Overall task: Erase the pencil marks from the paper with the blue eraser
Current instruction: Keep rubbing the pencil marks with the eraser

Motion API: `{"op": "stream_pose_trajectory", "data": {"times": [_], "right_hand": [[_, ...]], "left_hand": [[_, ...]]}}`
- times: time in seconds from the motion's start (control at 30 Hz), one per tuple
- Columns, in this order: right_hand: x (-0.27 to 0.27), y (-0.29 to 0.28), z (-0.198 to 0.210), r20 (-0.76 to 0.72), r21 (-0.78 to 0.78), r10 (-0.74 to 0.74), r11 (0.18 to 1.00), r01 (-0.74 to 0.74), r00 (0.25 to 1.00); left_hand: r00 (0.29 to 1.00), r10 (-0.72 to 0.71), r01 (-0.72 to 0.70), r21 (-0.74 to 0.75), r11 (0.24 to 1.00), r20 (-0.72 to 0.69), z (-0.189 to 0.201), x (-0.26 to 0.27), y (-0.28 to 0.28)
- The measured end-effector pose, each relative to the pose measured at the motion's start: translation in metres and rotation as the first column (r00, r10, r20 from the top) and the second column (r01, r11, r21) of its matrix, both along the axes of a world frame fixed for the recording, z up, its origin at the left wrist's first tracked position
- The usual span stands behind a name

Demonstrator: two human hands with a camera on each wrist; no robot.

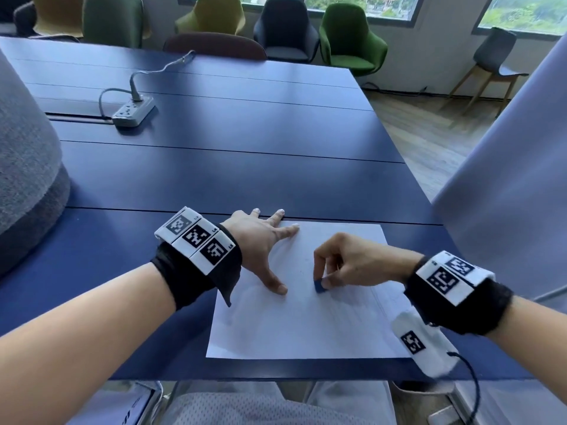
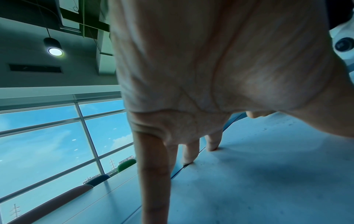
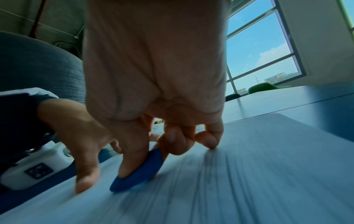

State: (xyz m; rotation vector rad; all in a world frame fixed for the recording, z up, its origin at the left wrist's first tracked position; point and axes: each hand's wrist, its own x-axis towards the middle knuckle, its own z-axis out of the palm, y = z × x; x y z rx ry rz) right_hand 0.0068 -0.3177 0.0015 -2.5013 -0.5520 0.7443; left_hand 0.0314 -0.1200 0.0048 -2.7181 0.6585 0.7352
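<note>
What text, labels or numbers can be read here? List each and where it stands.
No plain text can be read.
Left wristband: black-and-white square code markers; tiny characters at the corners too small to read.
Right wristband: the same kind of markers, unreadable.
Power strip: no legible label.
Paper: no legible writing.
</note>
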Motion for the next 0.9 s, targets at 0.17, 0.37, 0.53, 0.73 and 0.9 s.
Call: {"op": "stream_pose_trajectory", "data": {"times": [0.17, 0.37, 0.53, 0.73, 0.9], "right_hand": [[-0.007, -0.002, -0.006, 0.142, 0.066, -0.142, 0.989, 0.134, 0.980], [-0.009, -0.004, -0.005, 0.120, 0.069, -0.157, 0.986, 0.150, 0.980], [-0.018, -0.010, -0.003, 0.010, 0.011, -0.028, 1.000, 0.028, 1.000], [-0.018, -0.007, -0.008, 0.166, 0.091, -0.137, 0.988, 0.123, 0.977], [-0.038, -0.024, -0.001, -0.079, 0.001, 0.095, 0.995, -0.095, 0.992]], "left_hand": [[1.000, -0.005, 0.005, -0.003, 1.000, 0.006, -0.002, 0.001, 0.000], [1.000, -0.004, 0.003, 0.009, 1.000, 0.014, -0.001, 0.001, -0.001], [1.000, -0.002, 0.002, 0.002, 1.000, 0.010, -0.002, 0.001, 0.000], [1.000, 0.003, -0.003, 0.007, 1.000, 0.017, -0.001, 0.001, -0.001], [1.000, 0.002, -0.002, 0.008, 1.000, 0.013, -0.001, 0.000, 0.000]]}}
